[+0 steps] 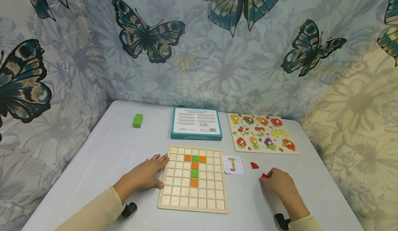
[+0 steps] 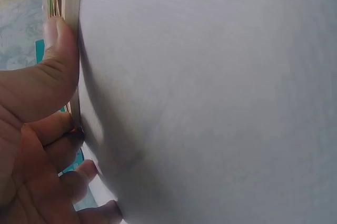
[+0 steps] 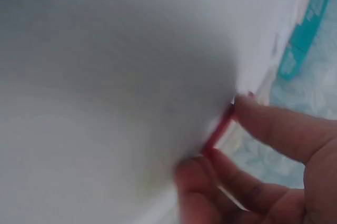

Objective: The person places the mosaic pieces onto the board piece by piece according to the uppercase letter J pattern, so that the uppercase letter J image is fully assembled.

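A wooden grid board [image 1: 176,191] lies on the table, with several orange and green square tiles [image 1: 194,173] set in a T shape. My left hand [image 1: 145,174] rests at its left edge, and in the left wrist view the thumb [image 2: 63,50] touches the rim. Between thumb and fingers my right hand [image 1: 281,184] pinches a small red piece [image 3: 218,130], partly hidden by the fingertips. Just beyond that hand lies a red quarter-circle piece [image 1: 254,165]. A small pattern card [image 1: 237,168] with a coloured figure sits beside the board's right edge.
Behind the board is a teal-edged box [image 1: 196,123]. A fruit puzzle board [image 1: 264,134] lies at the back right, and a green block [image 1: 138,120] stands at the back left. Butterfly-print cloth [image 1: 224,68] hangs behind the white table [image 1: 102,155].
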{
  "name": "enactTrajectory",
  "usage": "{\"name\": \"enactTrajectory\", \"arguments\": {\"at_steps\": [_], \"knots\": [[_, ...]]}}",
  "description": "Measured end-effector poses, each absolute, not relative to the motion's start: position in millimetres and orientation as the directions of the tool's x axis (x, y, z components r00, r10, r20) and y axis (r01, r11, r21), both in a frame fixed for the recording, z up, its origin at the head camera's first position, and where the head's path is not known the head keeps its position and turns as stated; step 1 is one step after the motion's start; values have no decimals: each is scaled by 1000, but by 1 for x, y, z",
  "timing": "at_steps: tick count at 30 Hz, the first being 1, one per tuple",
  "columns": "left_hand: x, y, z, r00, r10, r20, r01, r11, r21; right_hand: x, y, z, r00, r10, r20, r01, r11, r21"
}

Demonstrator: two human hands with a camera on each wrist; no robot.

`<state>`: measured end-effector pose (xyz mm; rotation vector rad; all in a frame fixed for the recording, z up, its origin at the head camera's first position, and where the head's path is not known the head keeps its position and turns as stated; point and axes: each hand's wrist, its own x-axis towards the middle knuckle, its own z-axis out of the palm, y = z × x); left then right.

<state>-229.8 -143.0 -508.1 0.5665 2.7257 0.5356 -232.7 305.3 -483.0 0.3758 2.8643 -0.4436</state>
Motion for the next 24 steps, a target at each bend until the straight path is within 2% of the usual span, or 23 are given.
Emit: {"name": "enactTrajectory", "arguments": {"at_steps": [9, 17, 24], "knots": [[-231, -143, -508, -873, 435, -220, 317, 850, 421, -237, 297, -490, -977, 105, -186, 156, 947, -281], [-231, -144, -508, -875, 430, -222, 313, 852, 419, -236, 295, -487, -963, 155, -222, 219, 928, -302], [-230, -145, -509, -878, 425, -219, 307, 852, 424, -235, 294, -488, -960, 163, -226, 222, 938, -267]]}}
